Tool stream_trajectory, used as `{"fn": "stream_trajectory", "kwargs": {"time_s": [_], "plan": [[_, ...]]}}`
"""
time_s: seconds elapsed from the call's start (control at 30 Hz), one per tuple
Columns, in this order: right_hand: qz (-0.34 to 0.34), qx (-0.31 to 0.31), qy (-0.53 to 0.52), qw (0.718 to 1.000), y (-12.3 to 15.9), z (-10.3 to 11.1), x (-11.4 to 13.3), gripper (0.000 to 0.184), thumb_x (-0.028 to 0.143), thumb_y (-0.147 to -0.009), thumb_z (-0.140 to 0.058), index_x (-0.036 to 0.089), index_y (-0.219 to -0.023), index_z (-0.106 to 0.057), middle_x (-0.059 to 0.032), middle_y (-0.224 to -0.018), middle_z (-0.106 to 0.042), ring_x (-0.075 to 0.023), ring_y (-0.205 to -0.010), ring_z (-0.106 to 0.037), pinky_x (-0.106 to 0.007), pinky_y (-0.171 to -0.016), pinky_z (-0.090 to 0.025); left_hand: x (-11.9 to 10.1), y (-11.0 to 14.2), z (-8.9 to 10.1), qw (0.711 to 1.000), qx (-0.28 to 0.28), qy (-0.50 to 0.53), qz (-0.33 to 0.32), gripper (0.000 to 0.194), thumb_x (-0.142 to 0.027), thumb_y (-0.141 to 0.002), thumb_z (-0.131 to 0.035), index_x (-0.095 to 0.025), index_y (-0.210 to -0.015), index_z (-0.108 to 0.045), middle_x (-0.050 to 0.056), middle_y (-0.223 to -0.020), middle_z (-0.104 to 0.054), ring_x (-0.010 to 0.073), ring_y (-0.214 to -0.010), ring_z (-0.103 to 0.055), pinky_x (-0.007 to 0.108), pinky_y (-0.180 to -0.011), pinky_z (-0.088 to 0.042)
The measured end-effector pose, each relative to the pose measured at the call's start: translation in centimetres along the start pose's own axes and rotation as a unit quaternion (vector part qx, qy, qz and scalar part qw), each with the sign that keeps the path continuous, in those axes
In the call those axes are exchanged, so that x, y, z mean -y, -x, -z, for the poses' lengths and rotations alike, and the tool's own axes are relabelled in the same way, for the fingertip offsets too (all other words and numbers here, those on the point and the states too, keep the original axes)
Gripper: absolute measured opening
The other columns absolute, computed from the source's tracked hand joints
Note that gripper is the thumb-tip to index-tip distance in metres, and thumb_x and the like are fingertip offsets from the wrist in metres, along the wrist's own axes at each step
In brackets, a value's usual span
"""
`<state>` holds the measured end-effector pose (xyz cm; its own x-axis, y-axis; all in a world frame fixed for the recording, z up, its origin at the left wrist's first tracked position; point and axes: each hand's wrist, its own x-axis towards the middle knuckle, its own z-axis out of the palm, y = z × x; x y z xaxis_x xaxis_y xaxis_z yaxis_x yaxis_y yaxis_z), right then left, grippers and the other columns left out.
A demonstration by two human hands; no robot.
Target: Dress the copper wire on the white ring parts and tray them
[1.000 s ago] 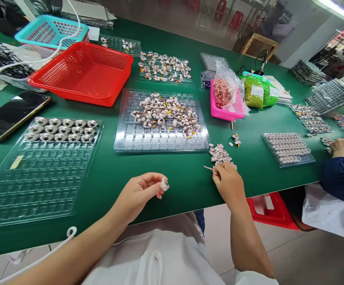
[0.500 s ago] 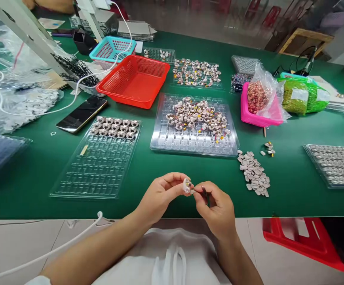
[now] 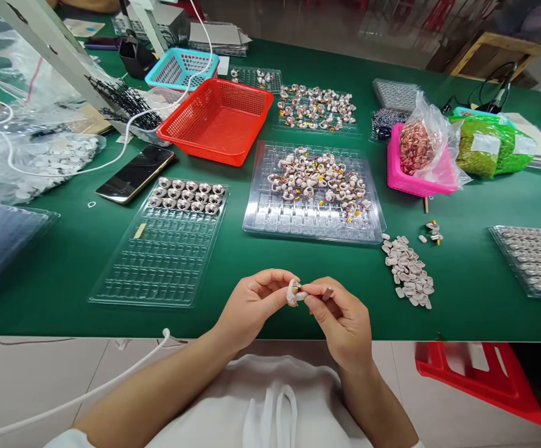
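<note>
Above the front edge of the table, my left hand (image 3: 261, 305) pinches a small white curved earpiece shell (image 3: 292, 292) between thumb and fingertips. A yellow and dark bit shows inside it. My right hand (image 3: 340, 317) meets the shell from the right, thumb and forefinger closed at its end. Held among the right fingers is a thin brownish metal tool (image 3: 328, 294), its kind mostly hidden. Right of my hands lies a pile of small pale oval caps (image 3: 408, 270). Beyond my hands is a clear tray stack (image 3: 293, 221) heaped with similar white shells (image 3: 319, 174).
At left a clear compartment tray (image 3: 158, 267) bears rows of silvery parts (image 3: 186, 196), with a phone (image 3: 136, 174) behind. Further back are a red basket (image 3: 218, 124), a blue basket (image 3: 183, 67) and a pink basket (image 3: 419, 180). A filled tray (image 3: 536, 258) lies far right.
My right fingers have shifted up and closer onto the shell, and the tool in them has turned so its brownish end shows. The left hand still holds the shell. The view has shifted slightly.
</note>
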<state>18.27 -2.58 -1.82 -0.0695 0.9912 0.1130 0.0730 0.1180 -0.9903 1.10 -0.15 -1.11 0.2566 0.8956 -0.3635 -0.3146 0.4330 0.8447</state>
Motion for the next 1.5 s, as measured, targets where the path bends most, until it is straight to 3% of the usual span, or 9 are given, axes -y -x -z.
{"fn": "stream_trajectory", "kwargs": {"time_s": [0.13,0.3,0.67,1.07,1.23,1.5], "plan": [[0.008,-0.003,-0.005,1.000,0.0,0.0,-0.3,0.015,0.020,-0.094,-0.065,0.027,-0.103,-0.075,-0.0038,-0.090,-0.071,-0.0167,-0.076,-0.065,-0.028,-0.060,-0.052,-0.4,0.4,-0.3,0.998,-0.033,-0.060,-0.014,0.021,-0.034,-0.076,-0.083,-0.016,-0.084,-0.077,0.004,-0.075,-0.075,0.0152,-0.069,-0.065,0.025,-0.066,-0.054],[0.016,-0.005,-0.028,0.999,-0.1,-0.1,-0.5,0.019,0.017,-0.093,-0.067,0.029,-0.104,-0.076,-0.0029,-0.088,-0.071,-0.0163,-0.076,-0.065,-0.028,-0.062,-0.052,-0.4,0.7,-0.7,0.995,-0.054,-0.074,-0.039,0.017,-0.030,-0.074,-0.085,-0.017,-0.084,-0.079,0.003,-0.077,-0.078,0.0164,-0.070,-0.070,0.025,-0.068,-0.058],[-0.010,-0.026,-0.040,0.999,-0.1,-0.3,-0.6,0.008,0.024,-0.090,-0.071,0.025,-0.096,-0.077,-0.0032,-0.083,-0.069,-0.0163,-0.071,-0.064,-0.028,-0.059,-0.052,0.7,1.2,-0.4,0.982,-0.071,-0.140,-0.102,0.017,-0.031,-0.080,-0.080,-0.019,-0.090,-0.082,0.006,-0.086,-0.081,0.0218,-0.077,-0.075,0.030,-0.075,-0.062],[-0.084,0.008,-0.025,0.996,-0.2,0.2,0.0,0.016,0.034,-0.090,-0.070,0.027,-0.102,-0.078,-0.0030,-0.087,-0.073,-0.0159,-0.071,-0.064,-0.026,-0.060,-0.054,0.1,1.4,-0.2,0.959,-0.033,-0.215,-0.179,0.015,-0.021,-0.087,-0.072,-0.022,-0.098,-0.082,0.005,-0.082,-0.079,0.0183,-0.071,-0.071,0.027,-0.068,-0.056],[-0.076,0.015,-0.041,0.996,-0.4,0.4,0.1,0.014,0.032,-0.090,-0.070,0.027,-0.100,-0.079,-0.0034,-0.086,-0.072,-0.0165,-0.074,-0.065,-0.027,-0.062,-0.054,0.0,1.5,-0.1,0.946,-0.012,-0.243,-0.216,0.023,-0.012,-0.088,-0.068,-0.024,-0.102,-0.082,0.004,-0.085,-0.080,0.0178,-0.074,-0.071,0.027,-0.070,-0.056],[-0.062,0.023,-0.002,0.998,-0.5,0.5,0.1,0.013,0.030,-0.094,-0.065,0.025,-0.098,-0.077,-0.0036,-0.085,-0.072,-0.0176,-0.075,-0.066,-0.028,-0.065,-0.054,-0.5,1.7,-0.3,0.928,0.019,-0.289,-0.232,0.028,-0.011,-0.091,-0.062,-0.024,-0.109,-0.080,0.006,-0.092,-0.082,0.0197,-0.081,-0.073,0.029,-0.075,-0.056]]}}
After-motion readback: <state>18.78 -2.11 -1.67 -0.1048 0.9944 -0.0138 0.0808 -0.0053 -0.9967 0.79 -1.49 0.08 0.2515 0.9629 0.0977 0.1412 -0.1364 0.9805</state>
